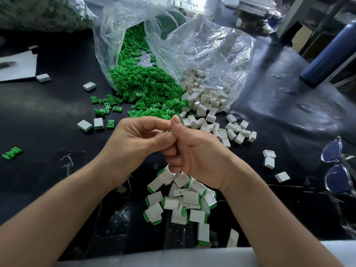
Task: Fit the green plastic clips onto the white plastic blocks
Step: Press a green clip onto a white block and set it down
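My left hand and my right hand meet at the middle of the view, fingers curled together around a small piece that is almost wholly hidden; only a sliver of green shows between the fingertips. Behind them a heap of green clips spills from a clear plastic bag. To its right a heap of white blocks spills from another clear bag. Just below my hands lies a pile of white blocks with green clips fitted.
The work surface is black. Loose clips and blocks are scattered left and right of the heaps. Clear-framed glasses lie at the right edge, a dark blue bottle at the back right, white paper at the far left.
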The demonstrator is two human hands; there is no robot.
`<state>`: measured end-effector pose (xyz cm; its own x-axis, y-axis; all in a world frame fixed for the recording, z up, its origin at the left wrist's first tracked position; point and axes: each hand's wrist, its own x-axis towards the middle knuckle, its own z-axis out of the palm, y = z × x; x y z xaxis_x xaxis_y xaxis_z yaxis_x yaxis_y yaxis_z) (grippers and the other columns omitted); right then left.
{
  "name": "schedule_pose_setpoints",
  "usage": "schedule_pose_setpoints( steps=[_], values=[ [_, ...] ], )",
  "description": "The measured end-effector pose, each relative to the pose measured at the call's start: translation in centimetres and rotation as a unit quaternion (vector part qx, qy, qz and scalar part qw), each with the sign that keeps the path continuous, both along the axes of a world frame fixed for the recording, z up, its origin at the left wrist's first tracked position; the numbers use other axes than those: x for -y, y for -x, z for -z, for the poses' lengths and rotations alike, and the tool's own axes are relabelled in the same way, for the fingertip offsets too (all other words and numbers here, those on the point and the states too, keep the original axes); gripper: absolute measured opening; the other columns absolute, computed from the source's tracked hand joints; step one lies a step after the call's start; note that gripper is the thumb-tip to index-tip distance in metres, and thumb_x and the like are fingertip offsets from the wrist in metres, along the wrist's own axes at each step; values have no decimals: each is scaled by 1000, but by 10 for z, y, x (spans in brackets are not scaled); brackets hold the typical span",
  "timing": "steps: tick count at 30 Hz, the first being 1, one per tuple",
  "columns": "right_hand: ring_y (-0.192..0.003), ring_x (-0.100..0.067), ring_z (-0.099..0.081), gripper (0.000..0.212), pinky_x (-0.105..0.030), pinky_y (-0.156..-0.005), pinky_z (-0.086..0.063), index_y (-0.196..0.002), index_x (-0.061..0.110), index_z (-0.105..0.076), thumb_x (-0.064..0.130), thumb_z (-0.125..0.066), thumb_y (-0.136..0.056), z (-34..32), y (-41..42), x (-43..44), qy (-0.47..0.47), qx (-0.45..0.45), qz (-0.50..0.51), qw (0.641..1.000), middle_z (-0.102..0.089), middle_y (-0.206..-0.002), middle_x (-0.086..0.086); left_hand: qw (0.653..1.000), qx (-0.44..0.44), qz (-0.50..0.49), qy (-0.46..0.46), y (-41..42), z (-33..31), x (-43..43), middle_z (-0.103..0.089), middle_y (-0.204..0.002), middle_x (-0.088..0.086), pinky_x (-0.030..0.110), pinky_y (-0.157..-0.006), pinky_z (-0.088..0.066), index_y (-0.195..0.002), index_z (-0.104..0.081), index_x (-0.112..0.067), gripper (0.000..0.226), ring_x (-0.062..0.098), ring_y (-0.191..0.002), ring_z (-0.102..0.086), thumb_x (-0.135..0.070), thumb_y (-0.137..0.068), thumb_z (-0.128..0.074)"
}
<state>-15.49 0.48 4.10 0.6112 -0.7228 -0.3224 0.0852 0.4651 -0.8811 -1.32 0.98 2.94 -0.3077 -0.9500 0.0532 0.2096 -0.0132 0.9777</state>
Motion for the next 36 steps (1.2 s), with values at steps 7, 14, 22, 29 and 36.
schedule_pose_setpoints(
  steps=[7, 14, 22, 29, 36],
  values=[
    [-47, -5, -28, 40, -18, -48, -25, -102, 9, -52, 44, -35, -92, 2, -2, -3, 27, -30, 35, 999, -33, -54, 7, 1000, 7, 10, -1, 1, -1, -1, -69, -78, 23, 28, -57, -57, -86, -73, -8, 24, 19, -60, -66, -14, -64, -64],
    [-51, -8, -36, 55, -21, -52, -28, -104, 3, -52, 52, -35, -83, -2, -1, -1, 34, -43, 24, 998, -40, -61, 2, 1000, 0, -13, -20, 1, -2, 0, -61, -56, 12, 35, -51, -54, -87, -71, 1, 34, 26, -50, -57, -22, -63, -69],
    [-52, -8, -40, 37, -19, -52, -31, -77, 13, -49, 41, -33, -94, -2, 4, 0, 62, -85, 35, 994, -46, -58, 4, 999, -12, -2, -41, -1, -4, 1, -66, -64, 12, 28, -60, -54, -95, -68, 5, 30, 22, -56, -60, -5, -68, -64],
    [-54, -11, -42, 39, -19, -50, -34, -81, 10, -56, 44, -39, -89, 1, 7, 0, 114, -112, 30, 987, -49, -61, 2, 998, -18, -10, -59, 0, -5, 2, -67, -67, 16, 28, -62, -55, -93, -68, 7, 31, 24, -59, -63, -5, -68, -54],
    [-53, -8, -44, 35, -20, -51, -34, -72, 14, -53, 36, -37, -95, -1, 5, -2, 137, -138, 34, 980, -49, -61, 4, 998, -8, -21, -64, 1, -6, -1, -68, -71, 21, 26, -62, -56, -92, -69, 4, 35, 22, -60, -64, -11, -62, -59]
  ],
)
